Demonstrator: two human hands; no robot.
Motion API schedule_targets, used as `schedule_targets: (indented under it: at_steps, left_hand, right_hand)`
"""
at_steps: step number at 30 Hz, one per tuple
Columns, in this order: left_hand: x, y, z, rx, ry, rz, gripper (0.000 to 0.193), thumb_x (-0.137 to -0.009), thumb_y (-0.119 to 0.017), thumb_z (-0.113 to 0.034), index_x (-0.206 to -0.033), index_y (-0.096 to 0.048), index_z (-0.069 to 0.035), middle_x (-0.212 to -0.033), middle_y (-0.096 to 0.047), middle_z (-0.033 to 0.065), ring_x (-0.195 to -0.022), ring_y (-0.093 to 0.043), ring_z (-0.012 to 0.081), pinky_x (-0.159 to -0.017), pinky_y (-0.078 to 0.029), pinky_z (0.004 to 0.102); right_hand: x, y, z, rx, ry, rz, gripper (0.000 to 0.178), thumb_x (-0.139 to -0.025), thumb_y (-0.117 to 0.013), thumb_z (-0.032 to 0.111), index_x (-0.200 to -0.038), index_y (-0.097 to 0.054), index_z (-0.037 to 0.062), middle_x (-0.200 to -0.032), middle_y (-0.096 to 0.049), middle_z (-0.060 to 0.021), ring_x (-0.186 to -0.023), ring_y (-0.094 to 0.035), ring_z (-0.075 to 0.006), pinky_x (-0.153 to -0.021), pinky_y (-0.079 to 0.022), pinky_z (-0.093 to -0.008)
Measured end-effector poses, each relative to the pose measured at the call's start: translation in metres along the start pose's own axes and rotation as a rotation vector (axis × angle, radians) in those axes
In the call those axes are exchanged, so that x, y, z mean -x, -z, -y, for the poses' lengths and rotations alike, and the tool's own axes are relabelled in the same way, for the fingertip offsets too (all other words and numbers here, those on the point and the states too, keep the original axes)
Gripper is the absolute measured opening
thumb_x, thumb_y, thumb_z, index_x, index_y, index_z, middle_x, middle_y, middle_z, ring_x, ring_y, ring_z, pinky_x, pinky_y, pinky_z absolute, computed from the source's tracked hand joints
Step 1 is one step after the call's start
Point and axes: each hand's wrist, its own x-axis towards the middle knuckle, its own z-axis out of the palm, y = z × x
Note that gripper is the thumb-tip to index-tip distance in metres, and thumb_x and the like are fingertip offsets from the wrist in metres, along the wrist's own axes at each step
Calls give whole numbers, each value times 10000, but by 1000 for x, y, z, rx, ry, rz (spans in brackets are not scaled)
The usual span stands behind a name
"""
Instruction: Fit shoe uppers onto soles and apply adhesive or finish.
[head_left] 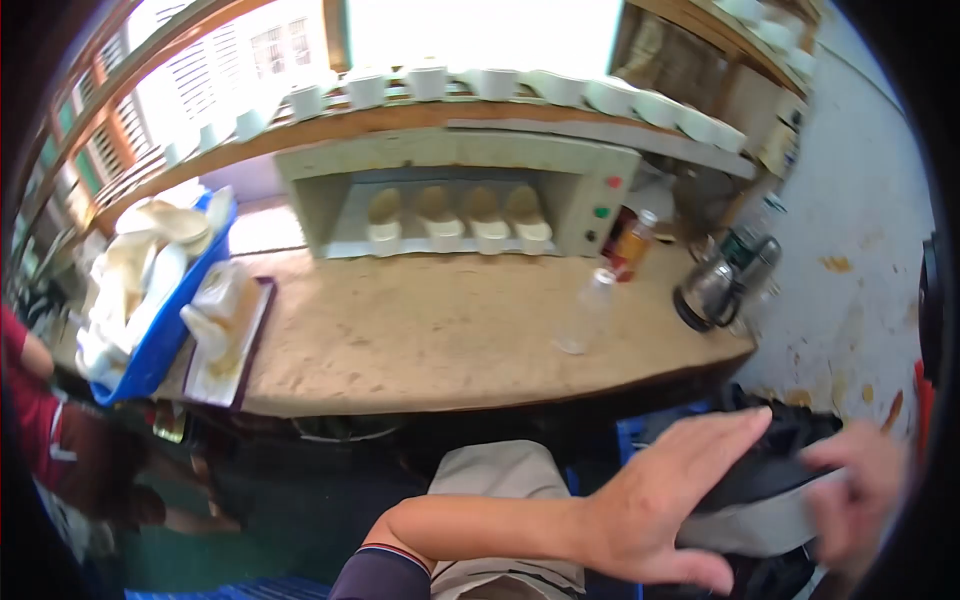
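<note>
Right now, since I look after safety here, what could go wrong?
If the left hand swings over the bench, it might tip the clear bottle. The metal jug near the bench's right end could get knocked off. The blue basket is heaped with pale pieces; some may spill.

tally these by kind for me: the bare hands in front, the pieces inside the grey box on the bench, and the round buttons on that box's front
Hands: 2 (left hand, right hand)
Tan-and-white pieces inside the grey box: 4
Round buttons: 3 (one red, one green, one black)
Total: 9
</note>
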Motion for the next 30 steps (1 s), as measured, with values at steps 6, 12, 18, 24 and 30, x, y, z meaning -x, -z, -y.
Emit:
schedule_targets:
  at_steps: [6, 12, 18, 24, 30]
  left_hand:
    - [138, 195, -26, 11, 444, -160, 686, -885, -766, -178, -1463, -455, 23, -1270, -638, 194, -1065, -650, 269, -930, -517, 344]
    - [370, 388, -58, -263, 999, -986, 413, -898, -714, -135, -1265, -586, 5, -1033, -698, 126, -843, -647, 215, -778, -532, 323]
    - [391, 404, -36, -803, 931, -811, 416, -890, -695, -140, -1259, -606, 31, -1059, -707, 156, -899, -670, 250, -822, -534, 332]
    - [299, 370, 1, -621, 1076, -887, 401, -862, -733, -309, -1100, -651, 4, -1132, -704, 159, -958, -666, 273, -861, -514, 354]
    - [224, 327, 45, -270, 1114, -607, 413, -921, -582, -59, -1324, -622, 20, -1156, -708, 155, -953, -668, 212, -850, -534, 293]
  right_hand:
    - [-150, -201, 176, -417, 392, 419, 198, -853, -745, 193, -1002, -693, 73, -847, -674, -80, -627, -620, -256, -556, -495, -309]
    - [-237, -390, 374, -430, 443, 385, 221, -842, -779, 211, -992, -704, 68, -865, -690, -84, -683, -637, -263, -626, -523, -344]
    - [-295, -383, 350, -404, 520, 299, 191, -844, -769, 182, -987, -719, 66, -873, -697, -76, -697, -652, -259, -633, -525, -344]
    - [-358, -295, 155, -596, -88, -28, 98, -851, -699, 24, -942, -734, 10, -795, -699, -41, -665, -591, -105, -605, -477, -253]
    - [-412, -303, -209, -96, -407, -627, 317, -929, -662, 238, -1173, -712, 41, -1048, -743, -118, -912, -681, -271, -826, -524, -369]
